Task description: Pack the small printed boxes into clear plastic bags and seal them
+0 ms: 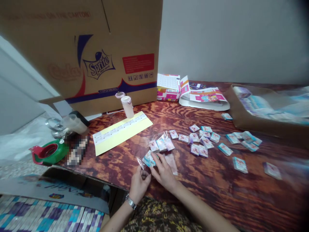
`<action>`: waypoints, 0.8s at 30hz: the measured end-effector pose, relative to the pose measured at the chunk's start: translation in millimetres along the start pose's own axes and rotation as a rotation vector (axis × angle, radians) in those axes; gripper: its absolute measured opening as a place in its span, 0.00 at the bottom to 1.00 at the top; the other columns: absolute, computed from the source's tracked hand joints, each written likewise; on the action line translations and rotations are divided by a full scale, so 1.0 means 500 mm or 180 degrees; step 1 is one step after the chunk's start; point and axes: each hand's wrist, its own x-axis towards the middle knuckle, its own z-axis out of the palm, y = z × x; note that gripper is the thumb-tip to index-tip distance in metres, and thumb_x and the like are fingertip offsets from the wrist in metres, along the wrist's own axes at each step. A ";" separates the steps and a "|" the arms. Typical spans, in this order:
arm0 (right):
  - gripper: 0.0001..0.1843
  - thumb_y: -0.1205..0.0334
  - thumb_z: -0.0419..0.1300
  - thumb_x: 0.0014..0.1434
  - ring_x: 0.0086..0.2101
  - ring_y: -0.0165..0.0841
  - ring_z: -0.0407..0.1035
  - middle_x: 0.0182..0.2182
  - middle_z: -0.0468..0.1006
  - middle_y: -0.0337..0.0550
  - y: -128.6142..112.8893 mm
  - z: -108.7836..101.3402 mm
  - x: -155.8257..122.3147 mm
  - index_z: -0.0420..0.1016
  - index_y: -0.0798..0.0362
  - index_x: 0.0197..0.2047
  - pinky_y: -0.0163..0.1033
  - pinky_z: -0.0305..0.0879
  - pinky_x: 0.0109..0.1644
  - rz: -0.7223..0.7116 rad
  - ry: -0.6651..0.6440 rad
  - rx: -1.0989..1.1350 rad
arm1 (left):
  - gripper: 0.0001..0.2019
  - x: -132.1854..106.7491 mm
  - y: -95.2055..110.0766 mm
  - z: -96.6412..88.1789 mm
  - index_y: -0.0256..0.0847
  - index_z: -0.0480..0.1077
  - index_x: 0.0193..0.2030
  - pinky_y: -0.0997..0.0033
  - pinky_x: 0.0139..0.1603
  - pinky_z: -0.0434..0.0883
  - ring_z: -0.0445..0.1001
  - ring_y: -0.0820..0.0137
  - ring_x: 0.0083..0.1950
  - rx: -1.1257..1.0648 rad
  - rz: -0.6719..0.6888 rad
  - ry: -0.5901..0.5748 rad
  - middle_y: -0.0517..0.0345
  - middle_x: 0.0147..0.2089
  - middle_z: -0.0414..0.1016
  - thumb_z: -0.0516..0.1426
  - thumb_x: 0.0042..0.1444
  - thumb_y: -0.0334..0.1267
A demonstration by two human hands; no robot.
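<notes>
Near the table's front edge, my left hand [139, 181] pinches the edge of a clear plastic bag [140, 162]. My right hand [165, 171] grips a small white-and-blue printed box [149, 158] by its right end, close to the bag. Just beyond lie several similar boxes [162, 145] in a row, on or under clear film; which, I cannot tell. Another piece of clear plastic [172, 163] lies beside my right hand. To the right, more small boxes [202, 141] are scattered over the table.
A yellow sheet with labels [122, 135] lies beyond my left hand, with a white bottle [127, 107] behind. At left is a green tape roll [56, 152]. A large carton [116, 42] stands behind; an open brown box [260, 124] holds more boxes at right.
</notes>
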 end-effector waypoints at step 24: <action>0.29 0.71 0.51 0.56 0.49 0.41 0.64 0.57 0.58 0.61 0.026 0.003 0.009 0.53 0.59 0.61 0.42 0.69 0.46 -0.0762 -0.0629 -0.1649 | 0.35 -0.047 -0.019 0.015 0.30 0.41 0.62 0.69 0.36 0.67 0.69 0.71 0.30 -0.0446 -0.0188 0.0008 0.62 0.28 0.69 0.54 0.51 0.40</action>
